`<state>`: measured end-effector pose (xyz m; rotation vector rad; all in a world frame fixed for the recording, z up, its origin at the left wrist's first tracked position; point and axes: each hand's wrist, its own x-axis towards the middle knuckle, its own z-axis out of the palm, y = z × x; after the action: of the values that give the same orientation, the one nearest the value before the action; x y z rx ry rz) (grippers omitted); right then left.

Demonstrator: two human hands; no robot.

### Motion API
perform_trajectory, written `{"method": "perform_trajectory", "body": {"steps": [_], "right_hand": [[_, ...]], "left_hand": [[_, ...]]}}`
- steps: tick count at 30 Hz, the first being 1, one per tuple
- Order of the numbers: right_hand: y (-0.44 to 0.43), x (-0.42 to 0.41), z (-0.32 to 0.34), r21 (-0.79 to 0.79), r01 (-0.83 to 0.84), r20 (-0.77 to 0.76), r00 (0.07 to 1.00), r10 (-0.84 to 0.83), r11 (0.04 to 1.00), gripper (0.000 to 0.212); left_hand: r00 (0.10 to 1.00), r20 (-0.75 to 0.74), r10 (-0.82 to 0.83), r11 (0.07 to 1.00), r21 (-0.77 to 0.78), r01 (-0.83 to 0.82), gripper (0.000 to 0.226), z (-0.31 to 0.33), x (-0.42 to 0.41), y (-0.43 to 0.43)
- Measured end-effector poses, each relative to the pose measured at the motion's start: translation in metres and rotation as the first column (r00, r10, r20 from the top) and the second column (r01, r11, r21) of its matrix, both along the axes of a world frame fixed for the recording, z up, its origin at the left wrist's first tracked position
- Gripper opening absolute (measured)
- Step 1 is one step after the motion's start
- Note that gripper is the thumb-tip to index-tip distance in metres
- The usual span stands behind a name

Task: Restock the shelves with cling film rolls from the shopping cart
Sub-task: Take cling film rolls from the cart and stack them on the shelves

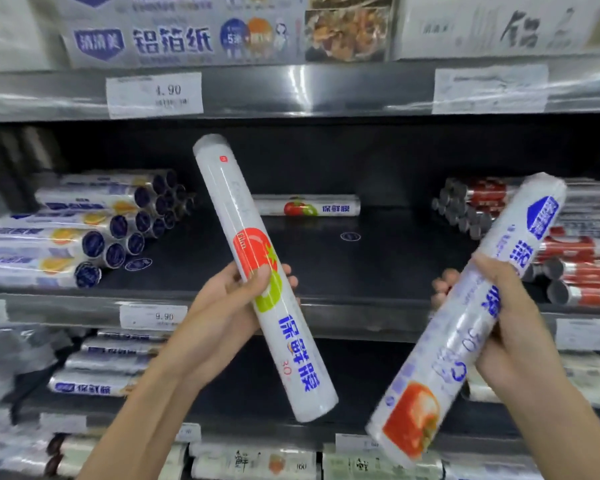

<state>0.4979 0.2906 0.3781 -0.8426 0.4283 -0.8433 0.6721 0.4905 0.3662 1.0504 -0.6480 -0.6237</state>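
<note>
My left hand (pixel 236 296) grips a white cling film roll (pixel 229 202) with a red and green tomato print and blue characters; the roll tilts up to the left in front of the middle shelf. My right hand (pixel 499 317) grips a second cling film roll (pixel 440 368), blurred, with blue print and an orange picture at its lower end, tilted up to the right. One matching tomato roll (pixel 307 205) lies crosswise at the back of the dark middle shelf (pixel 326 258). The shopping cart is out of view.
Blue-capped rolls (pixel 84 233) are stacked at the shelf's left and red-labelled rolls (pixel 575 251) at its right. Foil boxes (pixel 187 32) fill the shelf above. Price tags (pixel 153 317) line the shelf edges. Lower shelves hold more wrapped rolls (pixel 104 372).
</note>
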Motion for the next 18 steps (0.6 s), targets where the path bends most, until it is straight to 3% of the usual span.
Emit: {"method": "perform_trajectory", "body": {"steps": [4,8,12,15,18], "right_hand": [[-0.005,-0.009,-0.014,-0.064,-0.107,-0.113,0.989,0.100,0.992,0.041],[-0.002,-0.014,-0.032,-0.135,-0.227,-0.275,0.944,0.184,0.965,0.057],[0.004,-0.014,-0.045,-0.098,-0.321,-0.142,0.941,0.306,0.942,0.073],[0.009,-0.015,-0.045,-0.096,-0.376,-0.067,0.926,0.371,0.922,0.072],[0.014,-0.010,-0.044,-0.101,-0.294,-0.077,0.955,0.287,0.951,0.047]], "left_hand": [[1.000,-0.016,0.003,1.000,-0.010,-0.003,0.094,0.004,-0.008,-0.015],[0.997,-0.064,0.051,0.988,-0.145,-0.059,0.092,0.006,-0.020,-0.035],[0.989,-0.125,0.083,0.947,-0.298,-0.117,0.080,-0.001,-0.026,-0.044],[0.988,-0.132,0.075,0.938,-0.327,-0.115,0.070,-0.011,-0.034,-0.051],[0.989,-0.126,0.075,0.957,-0.268,-0.107,0.065,-0.018,-0.042,-0.054]]}}
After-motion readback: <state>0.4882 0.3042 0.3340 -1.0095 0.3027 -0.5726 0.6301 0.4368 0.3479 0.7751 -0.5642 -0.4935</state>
